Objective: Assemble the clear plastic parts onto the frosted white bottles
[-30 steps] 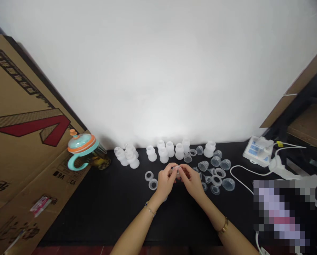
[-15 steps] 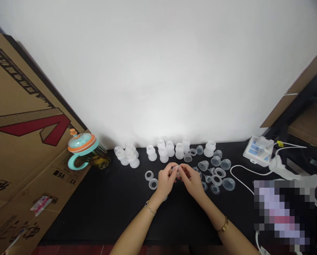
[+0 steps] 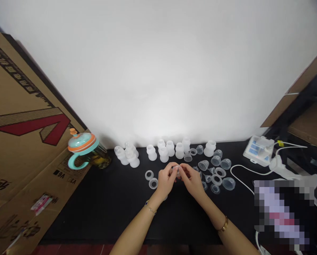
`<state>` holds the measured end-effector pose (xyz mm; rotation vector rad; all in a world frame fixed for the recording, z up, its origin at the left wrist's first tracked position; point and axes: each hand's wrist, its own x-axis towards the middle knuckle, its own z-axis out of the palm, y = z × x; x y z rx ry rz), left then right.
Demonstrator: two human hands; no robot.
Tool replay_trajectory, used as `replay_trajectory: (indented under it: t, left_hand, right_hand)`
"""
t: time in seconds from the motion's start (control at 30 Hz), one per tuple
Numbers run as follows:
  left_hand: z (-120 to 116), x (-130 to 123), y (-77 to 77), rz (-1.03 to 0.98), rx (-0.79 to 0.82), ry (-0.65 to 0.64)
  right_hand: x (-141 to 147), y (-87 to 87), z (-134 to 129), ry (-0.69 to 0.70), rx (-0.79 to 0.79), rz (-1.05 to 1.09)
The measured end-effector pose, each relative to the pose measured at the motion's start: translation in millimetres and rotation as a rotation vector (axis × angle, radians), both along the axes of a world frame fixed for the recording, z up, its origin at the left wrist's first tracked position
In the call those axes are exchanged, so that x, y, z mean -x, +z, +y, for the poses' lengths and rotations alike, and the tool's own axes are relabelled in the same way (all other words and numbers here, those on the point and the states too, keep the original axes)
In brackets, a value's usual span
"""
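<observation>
My left hand [image 3: 166, 180] and my right hand [image 3: 191, 179] meet over the black table, fingers closed round a small translucent ring-like part [image 3: 177, 167]; the fingers cover most of it. White bottles [image 3: 163, 154] stand in a group behind my hands. Clear rings [image 3: 153, 183] lie left of my left hand. To the right of my right hand are several clear domed caps [image 3: 229, 183], more rings [image 3: 216, 180] and small clear nipples. Capped bottles [image 3: 132, 158] stand further left.
A pitcher [image 3: 82, 150] with a turquoise and orange lid stands at the left by a cardboard box [image 3: 23, 106]. At the right, a white case [image 3: 258, 151] and a white cable [image 3: 250, 171] lie near a pixelated area. A white wall rises behind the table.
Both hands stay in nearly the same place, with only a slight shift of the fingers around the held part.
</observation>
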<state>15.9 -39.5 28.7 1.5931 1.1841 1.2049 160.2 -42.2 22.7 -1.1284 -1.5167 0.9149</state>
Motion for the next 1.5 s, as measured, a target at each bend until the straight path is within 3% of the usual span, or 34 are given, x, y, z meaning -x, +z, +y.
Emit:
replay_trajectory:
  t: [1.5]
  left_hand:
    - [1.2,1.9,-0.2,0.085,-0.036,0.007]
  right_hand:
    - [-0.7,-0.1,1.4,-0.008,-0.031,-0.041]
